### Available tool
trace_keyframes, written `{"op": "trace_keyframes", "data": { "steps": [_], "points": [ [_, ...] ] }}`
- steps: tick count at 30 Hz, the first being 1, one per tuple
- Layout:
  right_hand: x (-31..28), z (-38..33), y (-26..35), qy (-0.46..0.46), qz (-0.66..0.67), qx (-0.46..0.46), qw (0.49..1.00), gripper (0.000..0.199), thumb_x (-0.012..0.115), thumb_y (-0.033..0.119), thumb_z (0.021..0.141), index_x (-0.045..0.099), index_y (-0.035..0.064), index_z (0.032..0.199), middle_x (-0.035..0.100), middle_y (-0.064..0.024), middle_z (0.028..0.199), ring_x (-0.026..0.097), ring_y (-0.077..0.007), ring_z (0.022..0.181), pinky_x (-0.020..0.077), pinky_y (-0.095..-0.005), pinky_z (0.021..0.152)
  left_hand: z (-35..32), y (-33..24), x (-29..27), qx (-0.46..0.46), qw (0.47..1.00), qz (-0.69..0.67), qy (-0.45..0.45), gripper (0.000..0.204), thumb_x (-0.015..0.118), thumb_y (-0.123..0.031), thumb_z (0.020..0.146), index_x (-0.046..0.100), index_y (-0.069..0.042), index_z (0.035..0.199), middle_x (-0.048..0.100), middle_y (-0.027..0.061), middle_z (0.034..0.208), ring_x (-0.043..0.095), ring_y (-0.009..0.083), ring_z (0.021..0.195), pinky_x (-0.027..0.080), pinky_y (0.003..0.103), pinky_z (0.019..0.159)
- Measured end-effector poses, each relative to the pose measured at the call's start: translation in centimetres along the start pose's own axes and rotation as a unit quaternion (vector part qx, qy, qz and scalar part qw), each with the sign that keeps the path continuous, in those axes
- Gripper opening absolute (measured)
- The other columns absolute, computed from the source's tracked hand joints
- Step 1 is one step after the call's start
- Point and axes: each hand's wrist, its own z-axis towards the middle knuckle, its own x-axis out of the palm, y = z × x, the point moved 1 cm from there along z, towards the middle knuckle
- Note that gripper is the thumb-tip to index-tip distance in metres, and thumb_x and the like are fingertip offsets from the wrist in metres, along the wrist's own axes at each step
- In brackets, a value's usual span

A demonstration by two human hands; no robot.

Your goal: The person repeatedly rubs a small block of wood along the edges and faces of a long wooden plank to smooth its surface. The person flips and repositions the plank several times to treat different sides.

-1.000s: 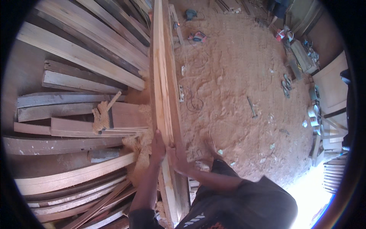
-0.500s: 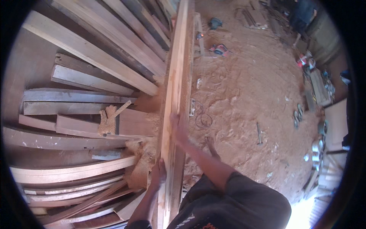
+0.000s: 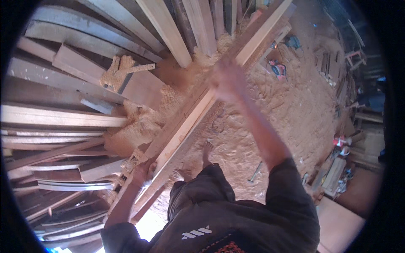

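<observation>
A long wooden beam [image 3: 185,130] runs diagonally from the lower left to the upper right, its pale face turned to my side and a browner face beside it. My left hand [image 3: 143,173] is closed on the nearer part of the beam, thumb over the top and the other fingers mostly hidden. Farther along, my right hand [image 3: 230,82] is wrapped over the same beam, blurred by motion. My right arm reaches out long, while the left stays low beside my body.
Many boards and planks [image 3: 63,114] fan out on the left. A wood block [image 3: 145,88] there carries shavings and a small stick. Sawdust covers the floor [image 3: 270,122]. A red power tool [image 3: 278,71], a teal power tool [image 3: 292,42] and a hammer [image 3: 255,173] lie right of the beam.
The view has swung, so the beam now slants instead of running nearly upright. My right hand is farther up the beam, and my two hands are wider apart.
</observation>
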Motion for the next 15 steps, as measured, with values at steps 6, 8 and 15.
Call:
{"op": "trace_keyframes", "data": {
  "steps": [6,8,15],
  "points": [
    [0.6,-6.0,10.4,0.126,0.085,-0.200,0.968,0.041,0.077,0.031,0.089,0.069,0.0007,0.115,0.067,-0.0244,0.119,0.064,-0.0427,0.120,0.0473,-0.0607,0.108,0.2,1.9,1.5,0.031,0.998,-0.016,-0.044,0.057,0.043,-0.053,0.114,0.067,-0.013,0.146,0.075,0.0283,0.120,0.073,0.0486,0.111,0.059,0.055,0.097],
    [0.3,-3.0,6.9,0.157,0.116,-0.141,0.971,0.045,0.076,0.036,0.092,0.070,0.0015,0.120,0.070,-0.0235,0.115,0.066,-0.0421,0.117,0.0434,-0.0622,0.114,1.2,2.9,2.4,-0.076,0.997,-0.027,0.005,0.042,0.057,-0.033,0.115,0.069,-0.002,0.142,0.078,0.0168,0.122,0.070,0.0191,0.111,0.054,0.033,0.097],
    [2.3,-6.6,11.3,0.106,0.031,-0.103,0.989,0.058,0.065,0.059,0.102,0.077,0.0049,0.120,0.066,-0.0281,0.138,0.052,-0.0468,0.141,0.0379,-0.0605,0.119,1.2,0.3,1.3,-0.032,0.996,-0.003,-0.083,0.054,0.048,-0.053,0.113,0.064,-0.016,0.149,0.077,0.0254,0.117,0.074,0.0465,0.109,0.058,0.055,0.099]
  ]
}}
